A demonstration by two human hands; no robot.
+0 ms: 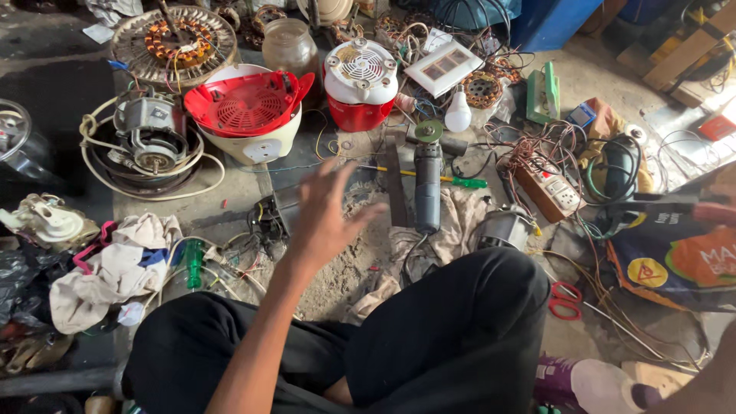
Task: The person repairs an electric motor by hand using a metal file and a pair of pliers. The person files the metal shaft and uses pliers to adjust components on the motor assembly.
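My left hand point(326, 218) is raised over the dusty floor in front of my crossed legs in black trousers point(429, 337). Its fingers are spread and it holds nothing. Just left of it lies a small black part with wires point(268, 218). To its right a grey angle grinder point(428, 184) lies on a dirty cloth, and a green-handled screwdriver point(460, 182) lies across behind the grinder. A bare forearm shows at the bottom right corner, but my right hand is out of frame.
Behind stand a white appliance with a red lid point(249, 111), a red and white mixer base point(360, 84), an electric motor point(149, 142), a fan stator point(175, 38) and a bulb point(458, 113). A power strip point(552, 192), tangled wires and red scissors point(566, 299) lie right; rags point(115, 268) lie left.
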